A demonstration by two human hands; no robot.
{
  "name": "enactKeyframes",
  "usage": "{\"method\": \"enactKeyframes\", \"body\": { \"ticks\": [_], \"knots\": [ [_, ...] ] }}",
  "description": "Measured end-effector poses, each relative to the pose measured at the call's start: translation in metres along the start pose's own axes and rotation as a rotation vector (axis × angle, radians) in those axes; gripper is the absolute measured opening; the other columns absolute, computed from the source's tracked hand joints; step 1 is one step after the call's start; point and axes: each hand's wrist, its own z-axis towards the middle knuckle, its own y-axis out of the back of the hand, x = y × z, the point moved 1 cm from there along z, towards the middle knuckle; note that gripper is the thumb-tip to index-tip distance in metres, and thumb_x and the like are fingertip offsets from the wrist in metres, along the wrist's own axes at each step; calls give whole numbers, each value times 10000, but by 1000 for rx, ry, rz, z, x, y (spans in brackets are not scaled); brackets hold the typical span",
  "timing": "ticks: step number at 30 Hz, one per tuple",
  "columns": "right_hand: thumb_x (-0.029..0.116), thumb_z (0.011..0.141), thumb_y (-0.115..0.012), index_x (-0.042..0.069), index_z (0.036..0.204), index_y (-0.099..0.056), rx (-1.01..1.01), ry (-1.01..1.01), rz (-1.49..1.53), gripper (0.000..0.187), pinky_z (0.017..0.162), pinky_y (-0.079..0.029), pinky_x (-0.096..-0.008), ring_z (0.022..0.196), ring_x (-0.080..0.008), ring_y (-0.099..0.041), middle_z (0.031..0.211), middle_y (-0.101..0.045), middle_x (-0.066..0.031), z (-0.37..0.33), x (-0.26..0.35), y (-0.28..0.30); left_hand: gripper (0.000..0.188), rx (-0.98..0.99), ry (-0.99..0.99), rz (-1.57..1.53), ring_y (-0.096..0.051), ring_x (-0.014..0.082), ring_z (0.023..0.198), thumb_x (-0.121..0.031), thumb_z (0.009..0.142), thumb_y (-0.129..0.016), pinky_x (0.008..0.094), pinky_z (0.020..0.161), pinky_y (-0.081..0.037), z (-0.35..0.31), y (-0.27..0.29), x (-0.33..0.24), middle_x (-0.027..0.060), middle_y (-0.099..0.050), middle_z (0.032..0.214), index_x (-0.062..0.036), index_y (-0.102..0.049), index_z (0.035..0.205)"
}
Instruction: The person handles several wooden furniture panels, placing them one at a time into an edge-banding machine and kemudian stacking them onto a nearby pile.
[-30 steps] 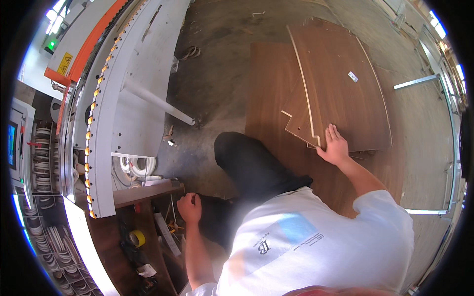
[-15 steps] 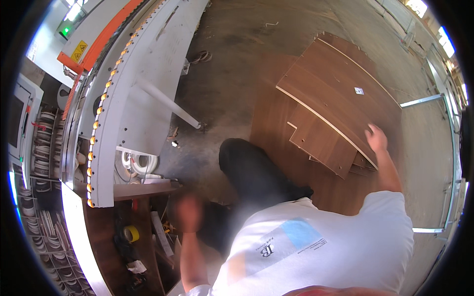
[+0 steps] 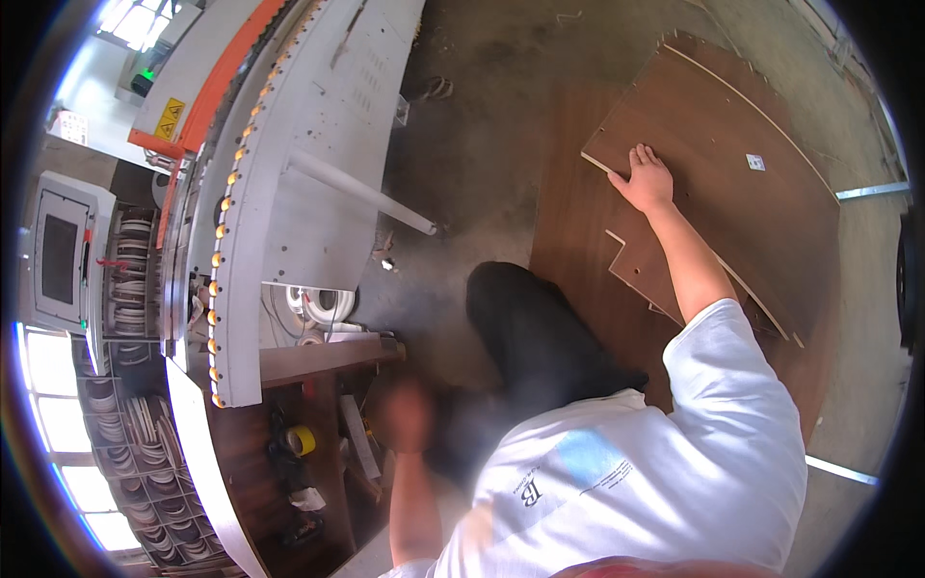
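My right hand (image 3: 647,181) rests on the left end of a brown wood-grain board (image 3: 713,154), fingers and thumb spread, close to its pale edge. The board has a small white label and lies on top of a stack. A smaller brown panel (image 3: 665,275) pokes out from beneath it, and a larger brown sheet (image 3: 559,217) lies under both. My left hand (image 3: 405,414) is a blur beside an open-fronted brown cabinet (image 3: 332,361); its fingers cannot be made out, nor whether it holds anything.
A long grey machine (image 3: 323,226) with yellow rollers runs along the left, its slanted white bar (image 3: 371,195) jutting out. A roll of yellow tape (image 3: 301,440) sits in the cabinet. Racks of coiled edging strips (image 3: 135,275) stand far left; white coils (image 3: 328,305) lie under the machine.
My right hand has moved left and away from me, from the board's right part to its left end. The view has shifted somewhat; my left hand stays by the cabinet.
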Motion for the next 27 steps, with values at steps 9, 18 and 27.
{"method": "enactKeyframes", "body": {
  "ticks": [9,18,27],
  "knots": [
    [526,939,-597,5,1449,-557,-16,144,49,730,1211,-366,-390,1484,-243,-430,1577,-485,-148,-41,1,3,105,149,238,-941,-614,90,828,-76,1014,-629,259,745,-510,98,-54,-101,-2,-659,912,-13,-694,1067],
    [367,831,-749,19,1256,-689,-192,344,332,552,1130,-472,-461,1345,-310,-575,1438,-613,-149,-177,20,23,412,298,10,-812,-710,296,1059,-328,995,-669,379,932,-544,208,-112,-263,198,-724,1142,20,-648,1214],
    [214,928,-733,49,1000,-757,-153,-625,948,182,729,-567,-306,777,-164,-704,889,-765,-52,-328,-63,26,429,782,464,-1299,-673,202,945,-360,1055,-594,357,787,-567,214,-165,-285,91,-708,1095,4,-647,1275]
  ]
}}
